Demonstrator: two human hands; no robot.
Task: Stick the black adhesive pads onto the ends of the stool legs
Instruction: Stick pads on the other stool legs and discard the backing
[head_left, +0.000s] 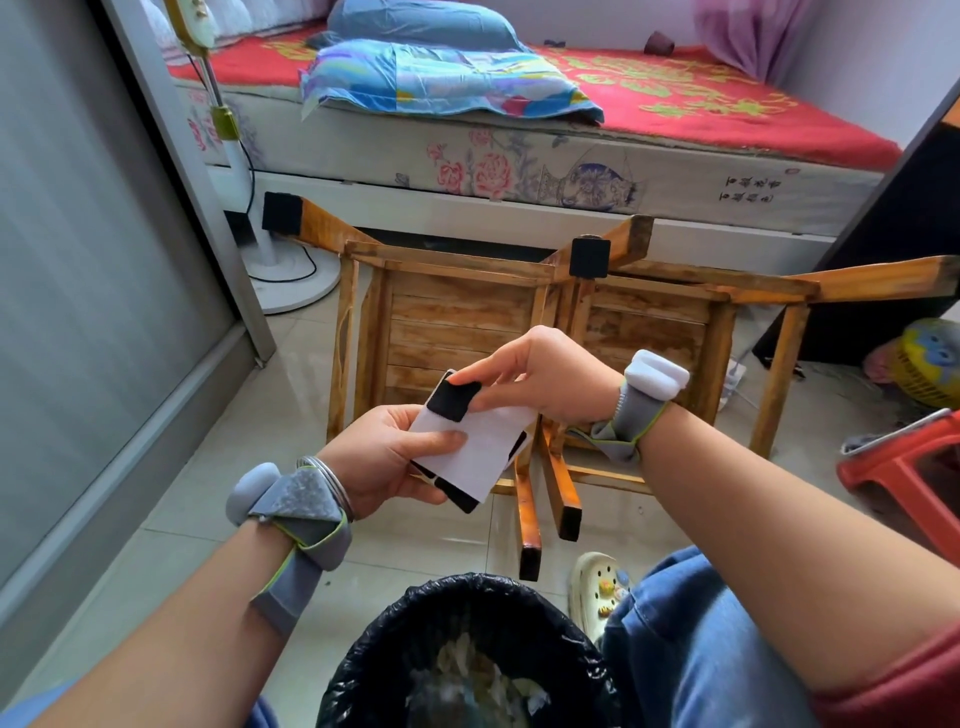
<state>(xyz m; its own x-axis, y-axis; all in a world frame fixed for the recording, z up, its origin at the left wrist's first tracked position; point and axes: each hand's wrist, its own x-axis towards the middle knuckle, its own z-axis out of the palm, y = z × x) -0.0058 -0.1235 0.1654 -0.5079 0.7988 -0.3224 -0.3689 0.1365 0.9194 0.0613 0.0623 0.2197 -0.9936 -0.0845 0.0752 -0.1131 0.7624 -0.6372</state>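
Note:
Two wooden stools (457, 312) lie on their sides on the tiled floor before me. Black pads cover two leg ends, one at the far left (282, 213) and one in the middle (589, 257). The two near leg ends (530, 564) point toward me. My left hand (387, 457) grips a white backing sheet (480, 447) that carries more black pads at its edges. My right hand (530, 376) pinches one black pad (455, 397) at the sheet's top corner, partly lifted off the sheet.
A black-lined waste bin (467, 654) stands right below my hands. A bed (571, 150) runs along the back, a white fan base (291, 275) at the left, a red plastic stool (909, 467) at the right. A sliding door (104, 260) closes the left side.

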